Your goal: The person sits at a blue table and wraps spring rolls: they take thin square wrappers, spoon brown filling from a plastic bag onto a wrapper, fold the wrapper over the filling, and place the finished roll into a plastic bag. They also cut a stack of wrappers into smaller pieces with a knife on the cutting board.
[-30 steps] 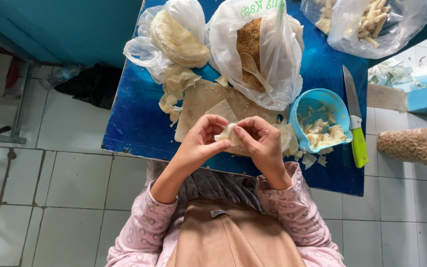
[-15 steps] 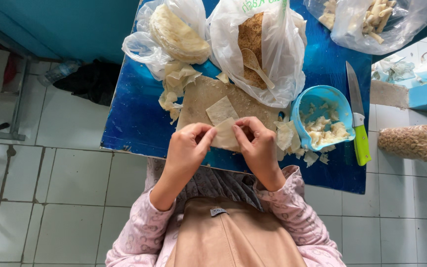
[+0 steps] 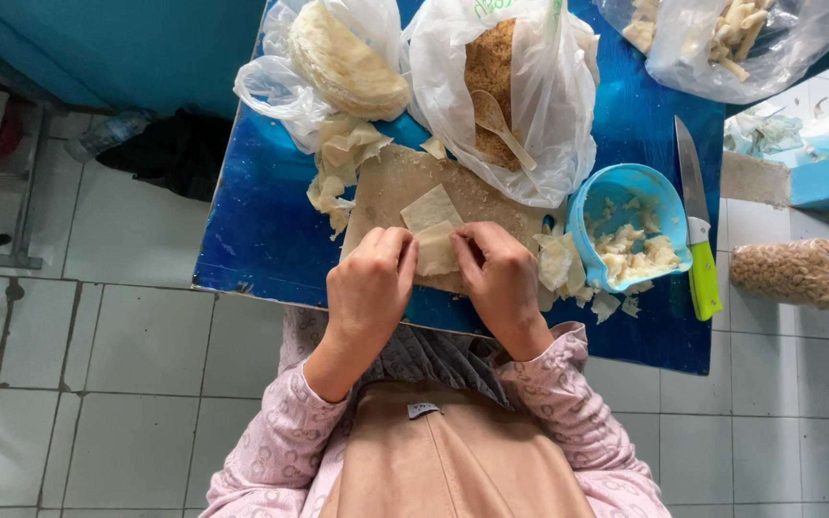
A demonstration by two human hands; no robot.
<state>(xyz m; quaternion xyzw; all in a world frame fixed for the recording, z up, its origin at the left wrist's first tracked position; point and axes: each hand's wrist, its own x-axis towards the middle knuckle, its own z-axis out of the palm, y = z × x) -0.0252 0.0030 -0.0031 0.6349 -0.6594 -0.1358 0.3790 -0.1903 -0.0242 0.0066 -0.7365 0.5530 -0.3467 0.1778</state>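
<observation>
I see my left hand (image 3: 368, 280) and right hand (image 3: 501, 278) with fingers curled nearly closed, each grip pinching one edge of a small pale dough wrapper (image 3: 436, 247) on the wooden board (image 3: 390, 184) near the front of the blue surface (image 3: 261, 221). Another flat wrapper (image 3: 431, 205) lies just beyond it. A blue bowl (image 3: 626, 182) of scraps sits right, beside a green-handled knife (image 3: 698, 240). Plastic bags (image 3: 549, 96) crowd the far side.

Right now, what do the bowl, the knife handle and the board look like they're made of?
Bowl: likely plastic, smooth light blue with a moulded rim.
Knife handle: probably plastic, uniform bright green; the blade looks like grey metal.
Board: seems wood, matte tan and dusted with crumbs.
</observation>
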